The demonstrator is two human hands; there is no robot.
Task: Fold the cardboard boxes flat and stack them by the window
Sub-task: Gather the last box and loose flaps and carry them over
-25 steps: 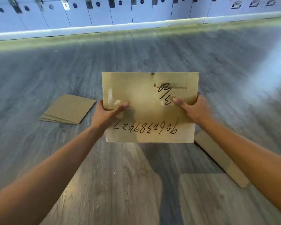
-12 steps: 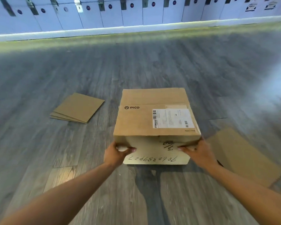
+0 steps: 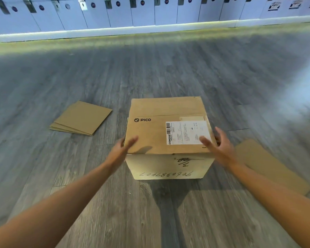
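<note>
The box (image 3: 168, 136), held up by both hands a second ago, now stands assembled on the floor (image 3: 150, 68), flaps closed; contents not visible. Left hand (image 3: 123, 148) and right hand (image 3: 217, 144) have let go, fingers straight, flanking its near top corners. Flattening can begin. Folded cardboard (image 3: 81, 117) lies beyond the left hand.

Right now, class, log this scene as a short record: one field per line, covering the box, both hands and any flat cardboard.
box: PICO cardboard box, upright on the floor, unfolded
label: shipping label on its top
left hand: left hand open at the box's left edge
right hand: right hand open at the right edge
flat cardboard: flattened stack left; flat sheet right
</note>
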